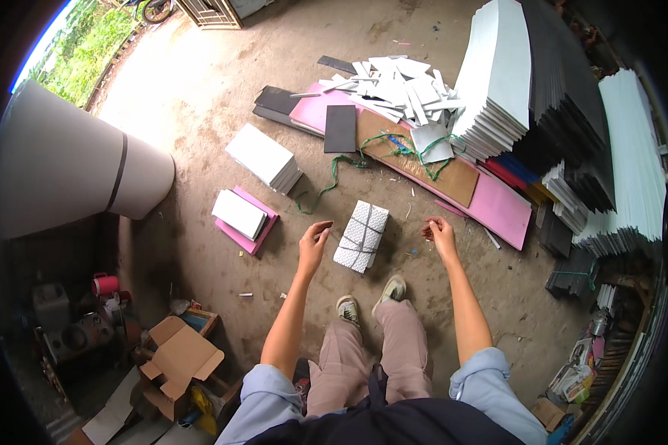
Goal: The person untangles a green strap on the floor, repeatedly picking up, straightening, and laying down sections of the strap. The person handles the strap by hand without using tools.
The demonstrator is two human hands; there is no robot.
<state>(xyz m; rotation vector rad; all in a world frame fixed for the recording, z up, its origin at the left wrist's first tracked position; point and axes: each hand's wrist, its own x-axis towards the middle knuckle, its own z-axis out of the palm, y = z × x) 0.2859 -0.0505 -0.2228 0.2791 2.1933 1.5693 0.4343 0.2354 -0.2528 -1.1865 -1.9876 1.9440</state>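
A white bundle with a dimpled surface [361,237], bound crosswise with grey strap or cord, lies on the floor between my two hands, just ahead of my shoes. My left hand [316,239] hovers to its left, fingers loosely bent and nothing visible in them. To the bundle's right, my right hand [439,236] is raised with its fingers partly curled, and it too appears to hold nothing. Neither hand touches the bundle. Left of my left hand, white blocks or sheets [239,215] rest on a pink sheet [260,236]. A stack of white sheets [263,157] lies behind them.
Ahead, a pink board [501,211] carries a brown panel [453,180], a dark block [340,127], green cord [335,174] and white offcuts [404,85]. Tall white sheet stacks [497,74] stand right. A large white roll [67,163] and an opened cardboard box [182,348] are left.
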